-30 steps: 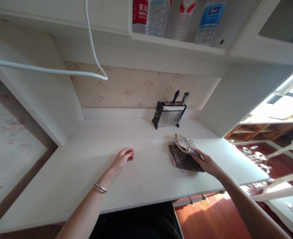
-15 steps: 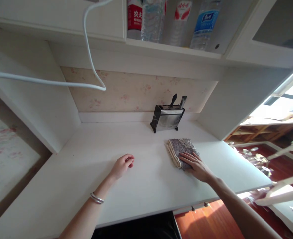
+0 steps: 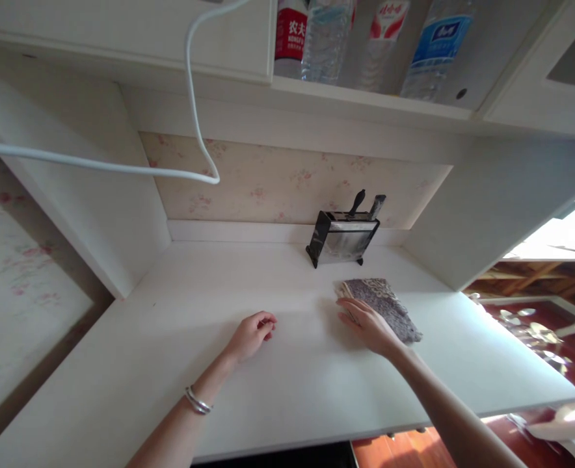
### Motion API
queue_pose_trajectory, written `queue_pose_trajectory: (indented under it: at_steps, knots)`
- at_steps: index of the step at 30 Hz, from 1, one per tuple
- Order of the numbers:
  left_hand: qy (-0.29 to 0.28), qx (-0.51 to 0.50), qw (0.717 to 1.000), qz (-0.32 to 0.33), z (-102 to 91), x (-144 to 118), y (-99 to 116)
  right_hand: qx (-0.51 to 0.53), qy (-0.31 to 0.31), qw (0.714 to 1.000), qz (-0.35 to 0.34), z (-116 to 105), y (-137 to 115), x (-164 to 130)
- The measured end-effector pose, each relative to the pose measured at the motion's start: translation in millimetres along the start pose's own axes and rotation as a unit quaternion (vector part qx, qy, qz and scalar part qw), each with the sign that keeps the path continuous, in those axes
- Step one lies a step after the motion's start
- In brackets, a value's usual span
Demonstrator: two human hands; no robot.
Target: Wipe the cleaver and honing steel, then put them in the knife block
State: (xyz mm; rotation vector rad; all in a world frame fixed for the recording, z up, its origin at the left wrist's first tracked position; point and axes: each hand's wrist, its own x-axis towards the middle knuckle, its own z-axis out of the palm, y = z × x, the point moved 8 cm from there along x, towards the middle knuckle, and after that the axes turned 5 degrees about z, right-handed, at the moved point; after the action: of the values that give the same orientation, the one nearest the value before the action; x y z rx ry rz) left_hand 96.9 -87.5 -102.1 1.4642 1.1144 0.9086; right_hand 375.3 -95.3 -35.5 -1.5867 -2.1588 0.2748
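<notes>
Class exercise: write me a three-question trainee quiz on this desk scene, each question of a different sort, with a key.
1. True or false: the right hand rests on the folded patterned cloth.
2. Which wrist wears the bracelet? A left, B right.
3. Fill in: behind the cloth, by the back wall, stands a black ____ holder.

Key: 1 true. 2 A. 3 knife. The left hand lies loosely curled on the white desk, holding nothing.

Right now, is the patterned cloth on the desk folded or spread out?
Folded. The patterned cloth lies flat as a compact rectangle on the white desk, layered edges showing at its left end, where the right hand rests.
</notes>
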Motion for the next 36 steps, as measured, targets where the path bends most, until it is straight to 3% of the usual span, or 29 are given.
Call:
queue_pose_trajectory:
  at_steps: [3, 5, 8, 11, 13, 18, 36]
  knots:
    - [-0.004, -0.015, 1.000, 0.010, 1.4, -1, 0, 0.133, 0.031, 0.990, 0.034, 35, -46, 16]
    - [0.003, -0.036, 0.999, 0.020, 0.5, -1, 2, 0.253, 0.008, 0.966, 0.062, 71, -82, 27]
    - [0.041, -0.070, 0.996, 0.030, -8.4, -2, 5, 0.433, -0.068, 0.892, 0.113, 129, -134, 42]
    - [0.104, -0.088, 0.990, 0.018, -25.5, 0, 3, 0.524, -0.050, 0.834, 0.166, 160, -159, 52]
    - [0.116, -0.084, 0.990, 0.004, -31.9, 2, 1, 0.526, -0.032, 0.834, 0.161, 165, -162, 55]
    - [0.092, -0.066, 0.994, -0.004, -29.9, 5, 0, 0.476, -0.052, 0.870, 0.114, 160, -153, 55]
    - [0.086, -0.071, 0.994, -0.012, -28.4, 4, 3, 0.437, -0.067, 0.894, 0.075, 155, -157, 56]
